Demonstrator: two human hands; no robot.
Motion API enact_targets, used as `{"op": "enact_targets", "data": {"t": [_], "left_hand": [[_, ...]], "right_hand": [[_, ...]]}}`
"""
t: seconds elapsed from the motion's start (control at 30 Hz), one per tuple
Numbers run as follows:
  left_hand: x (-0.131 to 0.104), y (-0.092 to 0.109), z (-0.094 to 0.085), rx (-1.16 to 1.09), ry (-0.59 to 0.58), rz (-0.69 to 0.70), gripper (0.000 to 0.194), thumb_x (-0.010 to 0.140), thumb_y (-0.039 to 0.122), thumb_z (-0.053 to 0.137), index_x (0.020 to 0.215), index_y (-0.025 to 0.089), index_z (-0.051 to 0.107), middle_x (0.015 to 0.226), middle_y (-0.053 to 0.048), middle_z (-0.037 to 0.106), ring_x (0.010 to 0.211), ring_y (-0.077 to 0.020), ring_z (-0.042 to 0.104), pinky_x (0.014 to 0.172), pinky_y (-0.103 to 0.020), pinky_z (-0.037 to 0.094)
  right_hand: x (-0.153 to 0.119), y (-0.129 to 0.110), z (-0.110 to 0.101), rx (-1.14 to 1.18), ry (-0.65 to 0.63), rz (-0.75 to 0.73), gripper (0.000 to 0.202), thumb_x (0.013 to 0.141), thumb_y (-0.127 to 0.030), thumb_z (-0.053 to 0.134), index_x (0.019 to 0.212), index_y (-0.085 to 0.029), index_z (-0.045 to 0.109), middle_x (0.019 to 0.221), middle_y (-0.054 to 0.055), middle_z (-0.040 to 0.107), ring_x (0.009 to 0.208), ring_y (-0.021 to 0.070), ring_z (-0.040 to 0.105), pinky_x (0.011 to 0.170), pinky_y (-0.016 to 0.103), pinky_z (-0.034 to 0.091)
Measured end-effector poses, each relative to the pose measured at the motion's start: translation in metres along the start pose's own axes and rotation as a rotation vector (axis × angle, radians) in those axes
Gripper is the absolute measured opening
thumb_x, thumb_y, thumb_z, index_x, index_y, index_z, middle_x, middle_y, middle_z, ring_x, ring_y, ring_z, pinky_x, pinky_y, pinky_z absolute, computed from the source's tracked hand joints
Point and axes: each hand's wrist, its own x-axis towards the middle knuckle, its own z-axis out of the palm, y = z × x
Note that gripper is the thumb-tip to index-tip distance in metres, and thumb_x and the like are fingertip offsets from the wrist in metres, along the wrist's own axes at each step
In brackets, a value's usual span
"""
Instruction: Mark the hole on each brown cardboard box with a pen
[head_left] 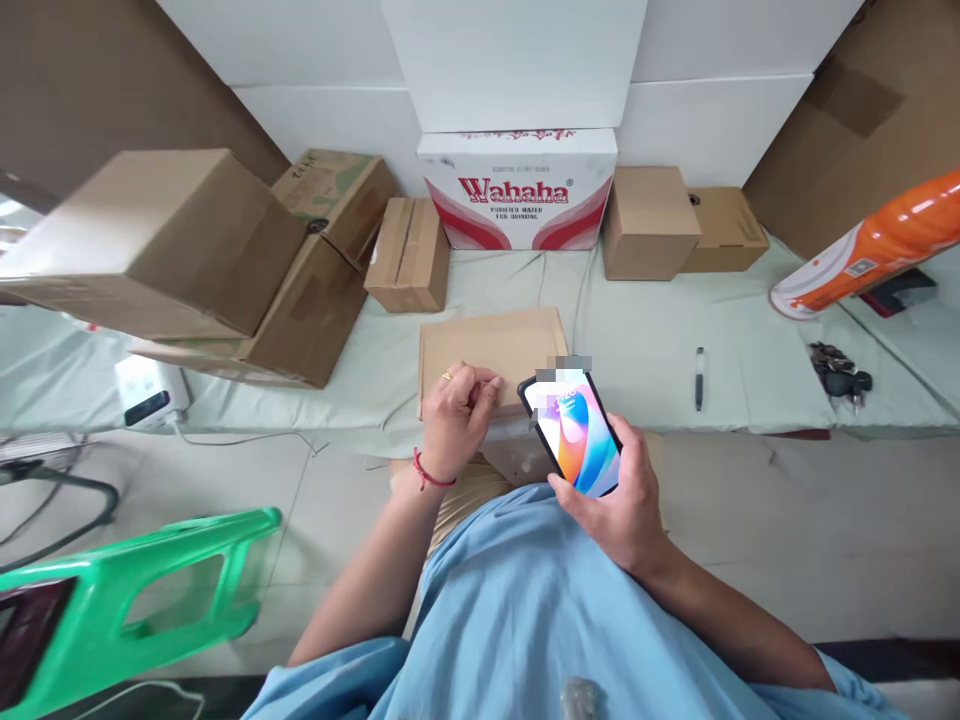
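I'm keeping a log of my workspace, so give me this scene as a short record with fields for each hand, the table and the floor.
Left hand: fingers curled, over the flat carton
Right hand: holding the phone, screen lit
Back of table: Wahaha box with brown boxes on both sides
Right side of table: pen, then keys farther right
Floor: green stool, on the left
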Motion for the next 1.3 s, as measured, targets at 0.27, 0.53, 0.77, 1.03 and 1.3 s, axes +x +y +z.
{"op": "enact_targets", "data": {"t": [0.27,0.53,0.77,1.03,1.3], "left_hand": [[-0.001,-0.002,0.001,0.003,-0.004,0.032,0.021,0.103,0.022,0.067,0.083,0.022,0.061,0.067,0.005,0.046,0.064,-0.0156,0.049,0.063,-0.029,0.037],[0.0,0.003,-0.001,-0.028,0.011,0.039,0.017,0.102,0.019,0.068,0.085,0.021,0.064,0.068,0.005,0.047,0.065,-0.015,0.05,0.061,-0.029,0.037],[-0.024,0.013,-0.032,-0.077,0.196,-0.104,0.012,0.102,0.018,0.072,0.091,0.021,0.069,0.077,0.002,0.059,0.071,-0.0136,0.054,0.068,-0.028,0.042],[-0.054,-0.042,-0.032,-0.498,0.561,-0.959,0.044,0.092,0.065,0.075,0.098,0.022,0.072,0.1,-0.004,0.072,0.089,-0.0182,0.066,0.077,-0.03,0.052],[-0.052,-0.03,-0.021,-0.808,0.215,-0.99,0.055,0.09,0.064,0.081,0.128,0.025,0.076,0.137,-0.009,0.078,0.14,-0.035,0.066,0.118,-0.047,0.055]], "right_hand": [[0.003,0.008,-0.002,-0.034,-0.004,-0.077,0.078,0.086,-0.049,0.082,0.152,-0.022,0.05,0.121,0.013,0.068,0.107,0.0322,0.073,0.086,0.047,0.065],[0.034,0.056,-0.006,-0.205,0.001,0.291,0.088,0.073,-0.06,0.081,0.146,-0.019,0.055,0.126,0.016,0.068,0.112,0.0373,0.07,0.092,0.051,0.06],[0.071,0.104,-0.004,-0.51,-0.264,0.514,0.093,0.079,-0.063,0.073,0.155,-0.015,0.052,0.133,0.021,0.063,0.114,0.0409,0.068,0.095,0.053,0.057],[0.095,0.105,-0.001,-0.352,-0.173,0.076,0.076,0.098,-0.076,0.057,0.14,-0.014,0.069,0.148,0.028,0.059,0.145,0.0474,0.047,0.119,0.07,0.042],[0.119,0.044,0.035,0.507,-0.572,0.296,0.076,0.097,-0.085,0.056,0.139,-0.025,0.074,0.153,0.015,0.069,0.152,0.0353,0.056,0.129,0.056,0.043]]}}
